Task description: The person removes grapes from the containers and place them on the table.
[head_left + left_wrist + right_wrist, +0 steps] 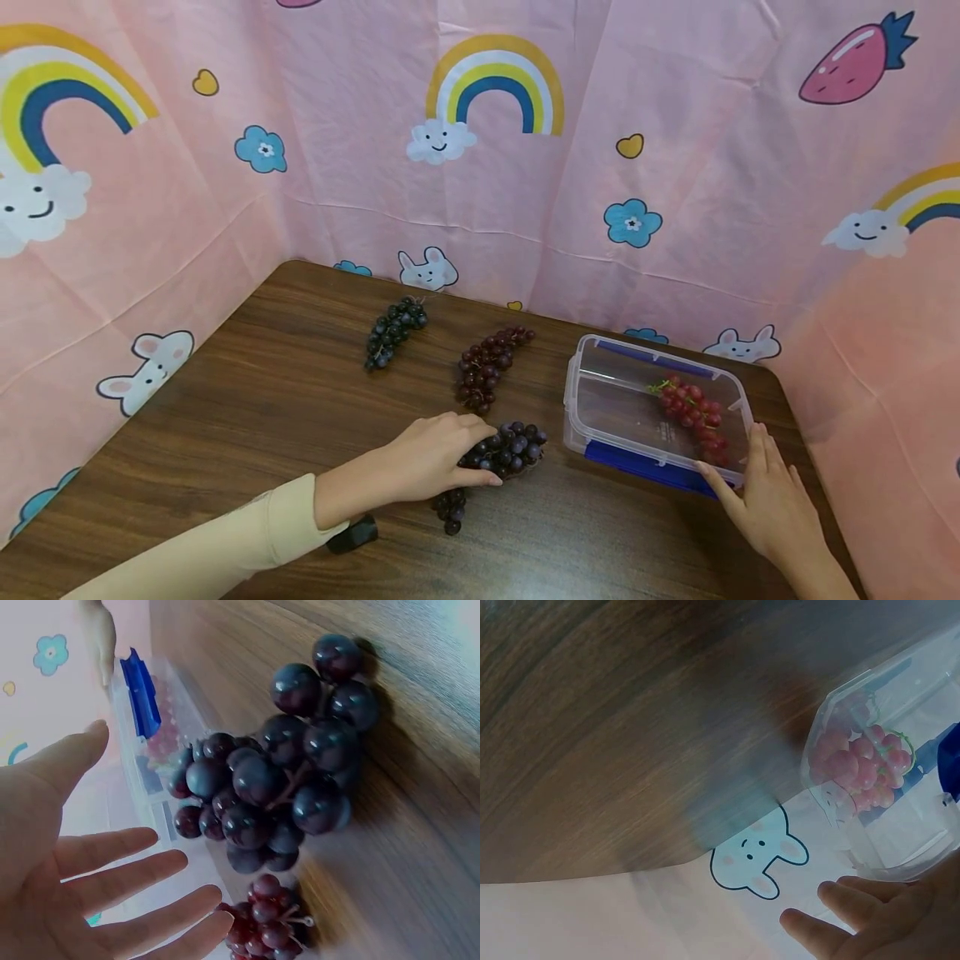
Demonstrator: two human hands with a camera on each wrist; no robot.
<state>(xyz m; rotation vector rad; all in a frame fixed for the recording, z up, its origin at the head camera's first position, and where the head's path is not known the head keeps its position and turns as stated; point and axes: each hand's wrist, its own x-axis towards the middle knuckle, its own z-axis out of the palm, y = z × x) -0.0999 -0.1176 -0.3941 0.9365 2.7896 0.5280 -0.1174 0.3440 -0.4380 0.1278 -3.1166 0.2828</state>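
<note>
My left hand [427,462] is at a bunch of dark purple grapes [517,448], thumb on the near side and fingers on the far side. In the left wrist view its fingers [142,870] are straight and spread beside the dark bunch [255,780]. To the right, a clear plastic container [573,400] with blue clips [645,472] has a bunch of red grapes [692,410] in it. My right hand [776,504] touches the container's near right corner, fingers extended along the right side and thumb at the front edge.
Farther back on the brown wooden table [300,333] lie a blackish bunch of grapes [393,332] and a dark red bunch [487,367]. A pink printed curtain [525,192] stands behind the table and along both sides. Under the left sleeve shows a small black object [352,535].
</note>
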